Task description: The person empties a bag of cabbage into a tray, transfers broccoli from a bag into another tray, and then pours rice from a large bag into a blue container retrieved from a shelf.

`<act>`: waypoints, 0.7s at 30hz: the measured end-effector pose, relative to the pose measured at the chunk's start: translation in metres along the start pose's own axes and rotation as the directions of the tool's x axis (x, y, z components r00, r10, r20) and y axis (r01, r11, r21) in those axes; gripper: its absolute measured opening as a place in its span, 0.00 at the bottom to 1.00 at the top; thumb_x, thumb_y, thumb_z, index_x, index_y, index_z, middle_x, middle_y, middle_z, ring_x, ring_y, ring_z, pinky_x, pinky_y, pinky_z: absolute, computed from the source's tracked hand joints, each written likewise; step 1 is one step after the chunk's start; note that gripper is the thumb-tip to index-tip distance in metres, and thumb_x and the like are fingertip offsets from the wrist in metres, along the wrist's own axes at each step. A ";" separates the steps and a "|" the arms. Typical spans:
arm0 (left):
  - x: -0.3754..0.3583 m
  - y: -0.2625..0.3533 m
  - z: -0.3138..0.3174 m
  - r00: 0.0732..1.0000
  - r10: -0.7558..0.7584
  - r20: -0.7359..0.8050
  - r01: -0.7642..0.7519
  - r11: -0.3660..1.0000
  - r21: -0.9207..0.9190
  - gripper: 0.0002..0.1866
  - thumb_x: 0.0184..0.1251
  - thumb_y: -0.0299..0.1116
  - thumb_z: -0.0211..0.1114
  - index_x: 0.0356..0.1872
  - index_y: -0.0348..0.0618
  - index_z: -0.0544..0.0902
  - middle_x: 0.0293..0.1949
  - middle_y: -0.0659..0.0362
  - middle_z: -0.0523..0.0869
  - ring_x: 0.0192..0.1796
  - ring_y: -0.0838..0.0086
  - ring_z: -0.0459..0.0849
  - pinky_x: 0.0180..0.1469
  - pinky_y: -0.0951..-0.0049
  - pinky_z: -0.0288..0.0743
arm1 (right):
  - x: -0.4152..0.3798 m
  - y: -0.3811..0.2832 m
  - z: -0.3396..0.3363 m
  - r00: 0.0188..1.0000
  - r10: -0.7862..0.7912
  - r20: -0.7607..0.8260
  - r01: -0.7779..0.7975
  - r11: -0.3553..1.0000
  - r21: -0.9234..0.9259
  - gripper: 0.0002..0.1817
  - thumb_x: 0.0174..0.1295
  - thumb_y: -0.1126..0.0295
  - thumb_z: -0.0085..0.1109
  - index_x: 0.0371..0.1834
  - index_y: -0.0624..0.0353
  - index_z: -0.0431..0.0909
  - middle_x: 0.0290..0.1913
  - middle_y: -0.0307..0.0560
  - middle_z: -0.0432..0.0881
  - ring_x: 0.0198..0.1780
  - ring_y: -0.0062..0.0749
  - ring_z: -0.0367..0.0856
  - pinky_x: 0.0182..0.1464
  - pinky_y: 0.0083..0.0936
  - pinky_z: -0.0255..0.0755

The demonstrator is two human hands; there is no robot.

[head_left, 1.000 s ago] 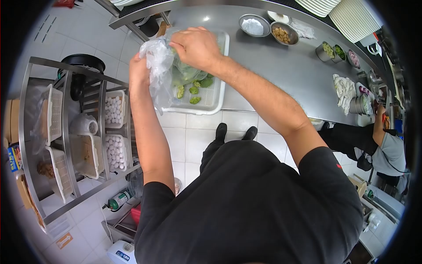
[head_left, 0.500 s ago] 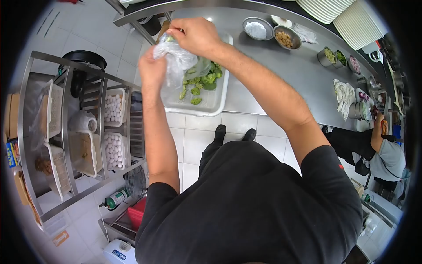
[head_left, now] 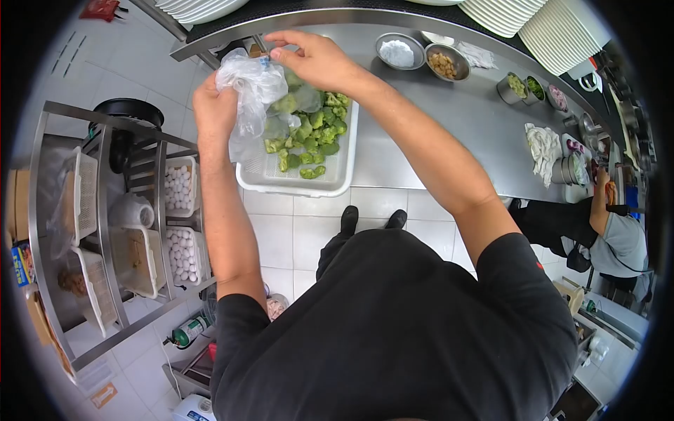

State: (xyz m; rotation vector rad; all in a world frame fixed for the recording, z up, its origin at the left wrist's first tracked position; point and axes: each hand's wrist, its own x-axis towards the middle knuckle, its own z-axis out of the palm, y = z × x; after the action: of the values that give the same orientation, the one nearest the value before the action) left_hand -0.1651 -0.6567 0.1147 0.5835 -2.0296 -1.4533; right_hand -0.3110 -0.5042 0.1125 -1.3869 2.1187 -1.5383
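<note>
My left hand [head_left: 215,105] is closed on the gathered side of a clear plastic bag [head_left: 251,91]. Beside the bag's top, my right hand [head_left: 317,62] has its fingers stretched apart, with nothing visible in its grasp. A small blue patch shows on the bag near the right fingertips. Below the bag lie green broccoli florets [head_left: 319,133], some seen through the plastic and others loose. They rest in a white plastic crate [head_left: 298,192] at the left end of the steel counter.
On the steel counter [head_left: 414,133] stand a bowl of white powder [head_left: 399,52], a bowl of brown pieces [head_left: 444,64] and several small containers. Plates [head_left: 502,10] are stacked above. At left, a metal rack [head_left: 105,245] holds egg baskets [head_left: 182,256]. Another person [head_left: 618,245] works at right.
My left hand has moved left and slightly down with the bag. The right hand's fingers have spread away from the bag. More broccoli now shows loose in the crate.
</note>
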 end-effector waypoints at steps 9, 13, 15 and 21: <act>0.020 0.006 -0.004 0.990 -0.027 0.140 0.061 0.966 -0.250 0.17 0.57 0.16 0.56 0.47 0.32 0.85 0.37 0.58 0.89 0.36 0.76 0.86 0.42 0.77 0.79 | -0.004 -0.001 0.017 0.980 0.034 0.195 -0.045 0.998 0.052 0.20 0.66 0.68 0.58 0.62 0.53 0.77 0.50 0.49 0.85 0.45 0.35 0.85 0.50 0.32 0.78; 0.024 0.001 -0.007 0.977 -0.036 0.211 0.071 0.985 -0.157 0.19 0.57 0.17 0.59 0.50 0.34 0.85 0.41 0.57 0.89 0.38 0.75 0.86 0.43 0.75 0.80 | 0.008 0.036 0.028 0.995 0.037 0.096 -0.039 0.999 0.021 0.12 0.65 0.67 0.58 0.49 0.56 0.81 0.39 0.48 0.87 0.41 0.39 0.86 0.45 0.37 0.78; 0.029 -0.031 -0.003 0.973 -0.030 0.231 0.024 0.999 0.030 0.19 0.58 0.17 0.60 0.51 0.36 0.85 0.42 0.56 0.89 0.39 0.74 0.86 0.43 0.74 0.80 | 0.006 0.068 0.036 0.992 0.098 0.075 -0.088 0.987 -0.132 0.10 0.66 0.66 0.57 0.46 0.56 0.81 0.37 0.47 0.87 0.39 0.41 0.85 0.43 0.38 0.77; -0.012 -0.113 -0.058 0.893 -0.385 0.233 0.450 0.748 -0.488 0.16 0.65 0.24 0.63 0.54 0.39 0.84 0.45 0.55 0.89 0.46 0.70 0.87 0.51 0.70 0.82 | -0.028 0.121 0.017 0.960 0.279 -0.012 -0.272 0.924 -0.268 0.09 0.66 0.63 0.58 0.42 0.56 0.80 0.38 0.52 0.86 0.39 0.48 0.83 0.44 0.39 0.76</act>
State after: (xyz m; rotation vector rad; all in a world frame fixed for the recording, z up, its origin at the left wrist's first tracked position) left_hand -0.1149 -0.7249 0.0196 0.7505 -1.5038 -2.2650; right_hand -0.3550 -0.4906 -0.0044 -1.1075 2.4511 -1.1559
